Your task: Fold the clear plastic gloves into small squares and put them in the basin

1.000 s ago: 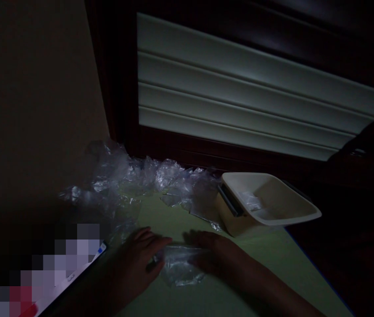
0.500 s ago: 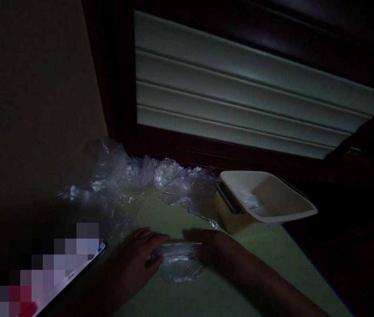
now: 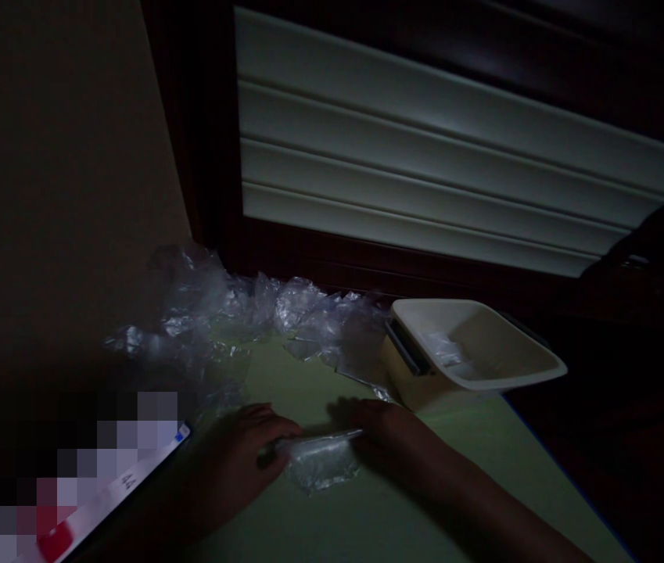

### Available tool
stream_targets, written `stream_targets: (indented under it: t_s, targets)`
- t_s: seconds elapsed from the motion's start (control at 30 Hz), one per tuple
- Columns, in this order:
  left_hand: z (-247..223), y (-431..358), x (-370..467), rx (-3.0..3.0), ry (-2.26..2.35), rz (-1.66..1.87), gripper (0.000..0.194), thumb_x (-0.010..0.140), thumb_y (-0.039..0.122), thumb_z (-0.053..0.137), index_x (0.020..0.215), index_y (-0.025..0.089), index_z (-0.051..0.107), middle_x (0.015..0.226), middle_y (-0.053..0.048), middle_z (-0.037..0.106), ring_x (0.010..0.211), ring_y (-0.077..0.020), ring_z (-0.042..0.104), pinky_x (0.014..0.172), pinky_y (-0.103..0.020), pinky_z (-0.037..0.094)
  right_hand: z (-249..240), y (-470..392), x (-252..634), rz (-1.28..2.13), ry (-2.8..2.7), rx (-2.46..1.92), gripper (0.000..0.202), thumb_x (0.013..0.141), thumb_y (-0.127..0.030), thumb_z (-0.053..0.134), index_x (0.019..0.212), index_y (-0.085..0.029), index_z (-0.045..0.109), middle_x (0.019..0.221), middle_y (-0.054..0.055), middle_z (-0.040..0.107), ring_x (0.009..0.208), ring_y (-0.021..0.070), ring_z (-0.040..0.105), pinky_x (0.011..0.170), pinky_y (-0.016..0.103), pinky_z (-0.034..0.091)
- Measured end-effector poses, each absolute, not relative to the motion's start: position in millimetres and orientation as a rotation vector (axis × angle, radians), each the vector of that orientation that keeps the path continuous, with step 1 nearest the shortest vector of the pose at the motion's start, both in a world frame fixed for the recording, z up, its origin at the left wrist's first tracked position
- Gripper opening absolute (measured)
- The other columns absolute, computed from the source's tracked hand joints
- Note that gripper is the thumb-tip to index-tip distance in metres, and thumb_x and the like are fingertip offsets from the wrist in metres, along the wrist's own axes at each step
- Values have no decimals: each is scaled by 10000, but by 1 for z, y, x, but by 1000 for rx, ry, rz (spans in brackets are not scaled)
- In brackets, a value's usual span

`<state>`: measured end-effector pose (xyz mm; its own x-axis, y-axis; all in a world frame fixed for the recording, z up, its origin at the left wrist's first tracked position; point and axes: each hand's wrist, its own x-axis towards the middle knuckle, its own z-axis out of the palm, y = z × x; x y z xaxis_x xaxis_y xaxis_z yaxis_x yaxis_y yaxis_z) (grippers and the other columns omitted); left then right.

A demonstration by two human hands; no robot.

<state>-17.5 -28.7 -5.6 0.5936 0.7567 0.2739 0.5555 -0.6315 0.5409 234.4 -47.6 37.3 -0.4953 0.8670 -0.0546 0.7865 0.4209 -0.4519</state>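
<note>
A clear plastic bag [image 3: 324, 466], partly folded flat along its far edge, lies between my hands low in the middle of the view. My left hand [image 3: 249, 450] pinches its left end between thumb and fingers. At the right end my right hand [image 3: 382, 434] is closed on the folded edge; its fingertips are partly hidden. Both hands are just over the pale green tabletop [image 3: 290, 383]. Beyond them spreads a heap of crumpled clear plastic bags [image 3: 299, 305]. A cream plastic bin [image 3: 504, 385] with dark side handles stands right of the heap, some clear plastic [image 3: 443, 348] inside it.
A lit screen [image 3: 102, 500], mostly pixelated, sits at lower left. Behind the table rises a dark wooden frame with pale slatted panels [image 3: 402, 164]. A plain wall [image 3: 62, 156] bounds the left. The table's blue edge [image 3: 566, 473] runs down the right. The light is dim.
The plastic's far edge has tilted, its right end now slightly higher, and the part hanging toward me looks shorter. Both hands keep their hold in nearly the same place.
</note>
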Motion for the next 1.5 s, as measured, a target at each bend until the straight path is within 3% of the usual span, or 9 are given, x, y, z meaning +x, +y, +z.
stream_targets:
  t_s: [0.1,0.23,0.37,0.47,0.63,0.9,1.13,1.3,1.5]
  targets:
    - [-11,-28,-16,2475,933,762,269,767,39,567,921,242,654,874,21,688,881,-181,619,918,-371,442,45,-49,240,656,-2488,-1433,526,763,-64,597,1269,-204,577,1255,98,627,1105,248,610,967,396,466]
    - [-7,-30,-13,2596,852,827,289,774,-1,548,914,239,628,838,38,673,838,-167,611,1001,-428,375,61,-57,248,542,-2433,-1512,511,763,-242,709,1253,-175,578,1228,144,628,1079,300,614,911,460,506]
    - [-1,-34,-11,2806,843,827,236,834,15,502,860,222,613,767,40,630,782,-157,596,1020,-427,366,60,-74,232,251,-2406,-1585,500,851,-293,608,1306,-107,520,1288,201,574,1147,334,569,938,517,493]
    - [-2,-38,-12,2932,785,872,215,898,45,468,837,201,603,751,36,612,754,-146,576,1062,-418,317,44,-89,214,151,-2633,-1424,689,848,-372,619,1395,-19,391,1399,258,438,1270,377,448,1003,533,437]
    - [-1,-38,-14,3158,645,804,190,939,91,459,859,168,613,734,16,615,725,-155,561,1011,-402,364,7,-101,211,185,-2794,-1226,745,906,-582,434,1428,-58,342,1478,241,288,1362,357,284,1055,514,366]
    - [4,-44,-15,3190,737,839,304,973,101,370,878,179,647,863,-8,705,782,-159,626,754,-294,485,-25,-102,223,133,-2752,-1105,740,938,-549,381,1478,-74,207,1509,255,173,1408,347,122,1063,557,316]
    - [-8,-88,-20,3285,889,609,512,758,2,401,1230,124,558,1293,-52,594,1195,-185,521,1054,-326,366,-34,-100,222,77,-2695,-1037,777,929,-554,395,1501,-108,117,1526,224,155,1409,344,144,1065,554,320]
    - [5,-92,-30,3108,902,467,561,833,98,451,1389,149,398,1453,-41,421,1329,-180,385,1122,-336,295,-28,-100,225,107,-2698,-976,789,939,-513,417,1508,-116,41,1530,219,132,1406,356,145,1064,561,319]
    - [-10,-92,-38,2977,1003,362,628,895,171,479,1472,198,232,1510,-46,309,1364,-215,331,1111,-405,321,3,-101,225,407,-2764,-1104,665,975,-453,371,1489,-78,176,1524,208,123,1411,327,105,1109,554,228]
